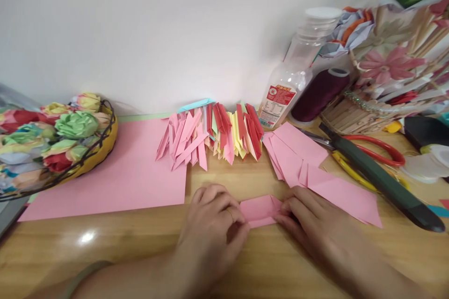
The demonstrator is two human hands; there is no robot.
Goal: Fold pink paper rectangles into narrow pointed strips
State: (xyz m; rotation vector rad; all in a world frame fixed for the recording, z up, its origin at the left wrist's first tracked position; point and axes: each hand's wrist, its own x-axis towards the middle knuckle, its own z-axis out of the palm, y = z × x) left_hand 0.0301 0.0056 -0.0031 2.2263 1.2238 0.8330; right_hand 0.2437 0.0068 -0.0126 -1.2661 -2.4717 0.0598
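Observation:
A small folded pink paper piece (260,209) lies on the wooden table (140,247) near its front edge. My left hand (213,229) presses on the piece's left end with curled fingers; a ring shows on one finger. My right hand (312,224) pinches the right end with its fingertips. Just behind the hands lies a row of several folded paper strips (210,138) in pink, red and yellow. A loose stack of pink paper rectangles (298,154) lies to the right of them, reaching down beside my right hand.
A large pink sheet (122,173) lies at left, beside a wire basket of paper flowers (59,140). At right are a clear jar (298,70), a dark thread spool (321,93), red-handled scissors (372,149), a dark-handled tool (382,180) and a basket of paper crafts (386,79).

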